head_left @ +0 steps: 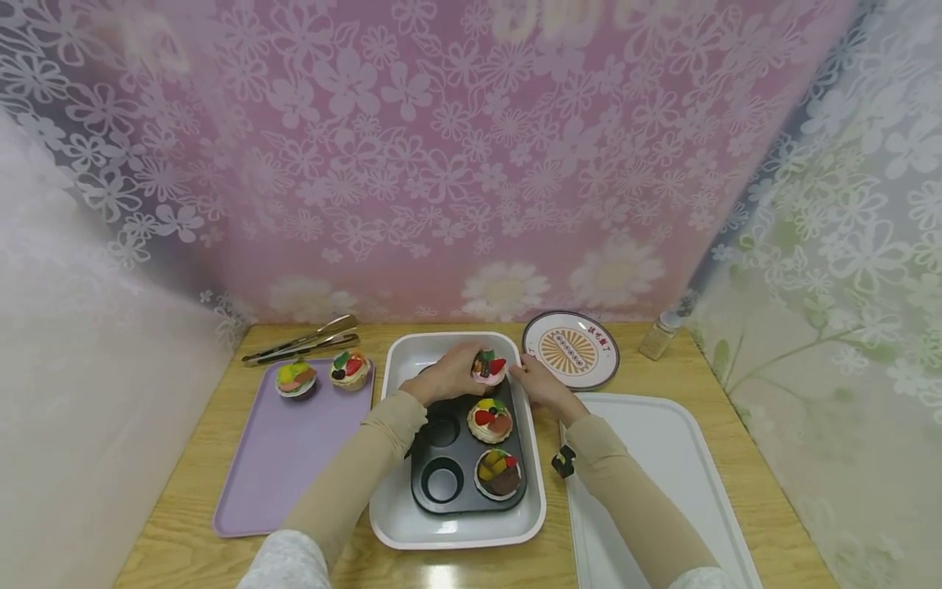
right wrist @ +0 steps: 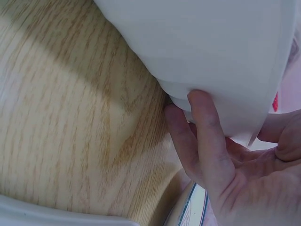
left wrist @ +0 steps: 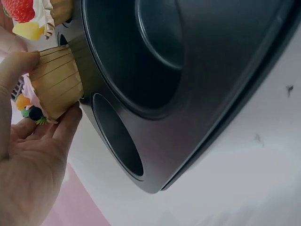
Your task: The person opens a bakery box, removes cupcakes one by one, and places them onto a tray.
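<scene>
My left hand [head_left: 450,375] pinches a fruit cupcake [head_left: 489,368] with pink cream and a strawberry over the far right of the black muffin tin [head_left: 469,501]. In the left wrist view, thumb and fingers hold its pleated tan wrapper [left wrist: 57,82] right beside the tin, topping turned toward the palm. The tin lies in a deep white tray [head_left: 458,543]. My right hand [head_left: 546,386] grips that tray's far right side; in the right wrist view its fingers [right wrist: 204,117] press the outer wall and the thumb reaches the rim. Two more fruit cupcakes [head_left: 490,421] sit in the tin's right cups.
To the left is a purple tray [head_left: 294,466] with two cupcakes [head_left: 349,370] at its far end. Metal tongs [head_left: 309,339] lie behind it. A patterned plate [head_left: 571,350], a small jar [head_left: 660,335] and a flat white tray [head_left: 655,442] are on the right.
</scene>
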A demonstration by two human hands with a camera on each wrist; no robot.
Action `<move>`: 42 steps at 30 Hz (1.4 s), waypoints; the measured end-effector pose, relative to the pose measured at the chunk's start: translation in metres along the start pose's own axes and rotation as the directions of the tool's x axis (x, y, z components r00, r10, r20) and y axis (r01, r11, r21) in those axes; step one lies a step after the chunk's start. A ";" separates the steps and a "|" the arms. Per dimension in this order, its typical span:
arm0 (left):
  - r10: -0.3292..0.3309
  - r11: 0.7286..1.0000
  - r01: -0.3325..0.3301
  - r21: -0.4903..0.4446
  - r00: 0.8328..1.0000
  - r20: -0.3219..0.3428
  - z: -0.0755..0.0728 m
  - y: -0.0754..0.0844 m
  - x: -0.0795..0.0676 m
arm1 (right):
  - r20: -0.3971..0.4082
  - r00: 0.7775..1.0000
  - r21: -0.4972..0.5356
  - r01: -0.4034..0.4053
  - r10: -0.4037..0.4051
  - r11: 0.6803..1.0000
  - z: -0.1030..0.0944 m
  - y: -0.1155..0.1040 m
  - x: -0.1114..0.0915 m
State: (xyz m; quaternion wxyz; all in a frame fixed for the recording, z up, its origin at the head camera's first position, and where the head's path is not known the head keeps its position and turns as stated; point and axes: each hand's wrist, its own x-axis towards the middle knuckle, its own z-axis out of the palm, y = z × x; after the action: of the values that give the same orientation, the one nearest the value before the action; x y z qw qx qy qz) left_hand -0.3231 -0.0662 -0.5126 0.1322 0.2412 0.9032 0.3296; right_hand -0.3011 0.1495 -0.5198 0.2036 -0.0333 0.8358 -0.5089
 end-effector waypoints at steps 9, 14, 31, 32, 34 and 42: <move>-0.004 0.995 -0.004 -0.097 0.997 -0.076 -0.010 0.001 -0.007 | 0.031 0.999 0.044 -0.019 0.018 0.999 0.000 0.002 0.002; -0.001 0.992 -0.016 -0.127 0.991 -0.133 -0.023 0.009 -0.013 | 0.037 0.999 0.025 -0.016 0.016 1.000 -0.001 0.002 0.002; -0.019 0.985 -0.035 -0.170 0.952 -0.307 -0.073 0.019 -0.053 | 0.028 0.999 0.012 -0.024 0.023 1.000 0.000 0.000 -0.002; -0.022 0.983 -0.037 -0.179 0.948 -0.319 -0.076 0.018 -0.056 | 0.027 0.999 0.015 -0.026 0.025 1.000 0.000 0.000 -0.002; -0.021 0.983 -0.044 -0.180 0.939 -0.344 -0.082 0.015 -0.063 | 0.028 0.999 0.024 -0.035 0.034 0.999 0.001 -0.001 -0.003; -0.075 0.981 0.001 -0.195 0.923 -0.377 -0.093 -0.004 -0.096 | 0.037 0.998 0.015 -0.053 0.052 0.998 0.000 -0.002 -0.003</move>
State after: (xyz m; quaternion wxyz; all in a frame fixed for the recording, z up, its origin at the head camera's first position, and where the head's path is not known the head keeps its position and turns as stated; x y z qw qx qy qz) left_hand -0.2805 -0.1684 -0.4383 -0.0175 0.1408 0.8803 0.4528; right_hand -0.2984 0.1491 -0.5176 0.2325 -0.0190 0.8284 -0.5092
